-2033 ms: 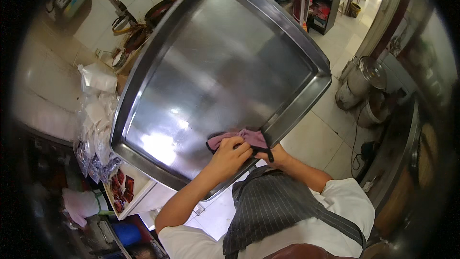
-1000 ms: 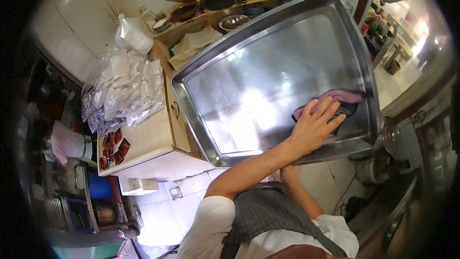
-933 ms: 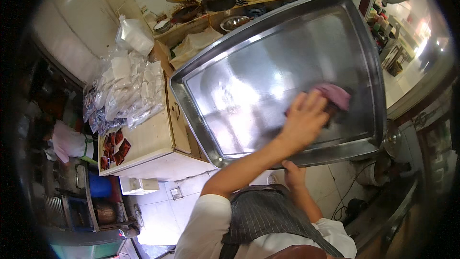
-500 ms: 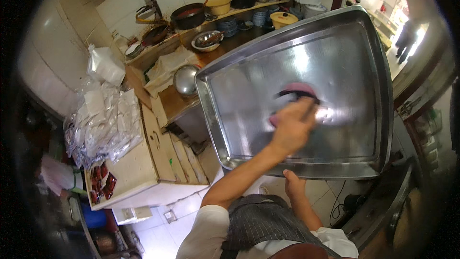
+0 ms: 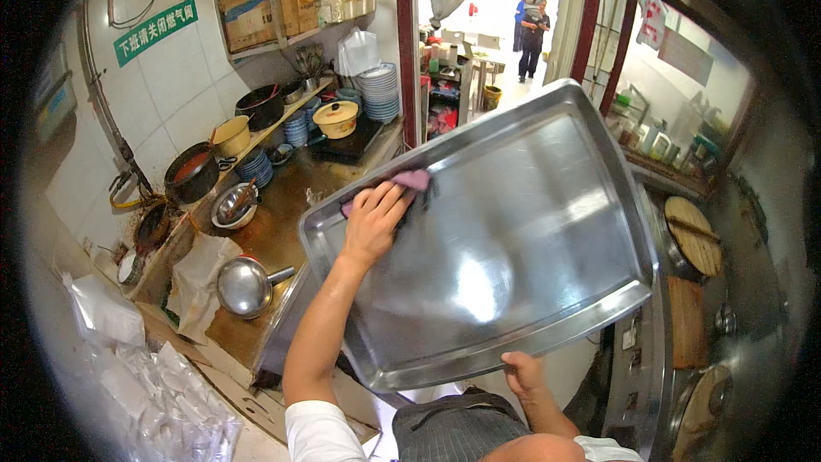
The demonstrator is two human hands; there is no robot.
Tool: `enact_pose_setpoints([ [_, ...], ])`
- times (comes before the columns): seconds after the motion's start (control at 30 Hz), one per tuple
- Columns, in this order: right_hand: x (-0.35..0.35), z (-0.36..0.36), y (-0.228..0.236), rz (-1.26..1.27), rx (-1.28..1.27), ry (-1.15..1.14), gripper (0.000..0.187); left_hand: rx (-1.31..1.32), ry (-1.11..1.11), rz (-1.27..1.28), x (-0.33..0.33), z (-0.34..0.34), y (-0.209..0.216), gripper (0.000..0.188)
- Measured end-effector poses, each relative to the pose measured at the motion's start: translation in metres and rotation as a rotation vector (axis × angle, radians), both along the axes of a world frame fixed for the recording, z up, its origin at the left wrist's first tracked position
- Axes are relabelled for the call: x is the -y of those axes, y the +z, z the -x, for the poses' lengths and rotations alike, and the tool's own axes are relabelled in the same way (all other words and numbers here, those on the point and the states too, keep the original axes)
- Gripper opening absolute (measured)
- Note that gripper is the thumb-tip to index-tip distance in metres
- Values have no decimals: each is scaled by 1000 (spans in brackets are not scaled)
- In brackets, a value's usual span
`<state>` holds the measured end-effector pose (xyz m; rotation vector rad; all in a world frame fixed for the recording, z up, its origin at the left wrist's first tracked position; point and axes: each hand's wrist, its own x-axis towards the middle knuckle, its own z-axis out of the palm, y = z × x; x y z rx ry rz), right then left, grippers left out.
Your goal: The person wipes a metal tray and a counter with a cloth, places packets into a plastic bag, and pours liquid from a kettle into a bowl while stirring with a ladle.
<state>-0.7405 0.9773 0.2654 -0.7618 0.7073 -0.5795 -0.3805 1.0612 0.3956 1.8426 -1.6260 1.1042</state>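
Observation:
A large rectangular steel tray (image 5: 505, 222) with raised sides hangs tilted in front of me. My left hand (image 5: 374, 221) presses a pinkish-purple cloth (image 5: 414, 180) against its inner surface by the far left side. The fingers lie over the cloth, which partly sticks out beyond them. At the near edge, my right hand (image 5: 523, 373) grips the tray's rim with the thumb on top; its other fingers are hidden beneath.
Left of the tray, a counter holds a metal pan (image 5: 245, 286), a bowl (image 5: 233, 205), dark pots (image 5: 191, 173), stacked bowls and a lidded yellow pot (image 5: 335, 119). Plastic packages (image 5: 162, 402) lie nearer. A wooden lid (image 5: 693, 235) sits at right. Two people (image 5: 532, 38) stand beyond the doorway.
My left hand has wiped the cloth from the tray's middle to its far left side. The view has swung right, bringing the doorway in. My right hand keeps its hold on the rim.

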Motion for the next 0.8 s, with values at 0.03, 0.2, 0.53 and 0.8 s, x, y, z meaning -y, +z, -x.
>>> enact_pose_setpoints([
  [0.03,-8,0,-7,-1,62,-95,50,-32,32,-38,-13,-9,-17,31],
  [0.2,-34,17,2,-4,20,-245,41,-319,282,-103,-31,-1,-97,36],
  [0.53,-19,54,3,58,80,-425,19,-554,-103,-414,-44,204,-143,27],
  [0.8,4,106,-32,-73,141,-330,28,-555,-260,-65,36,205,-74,54],
])
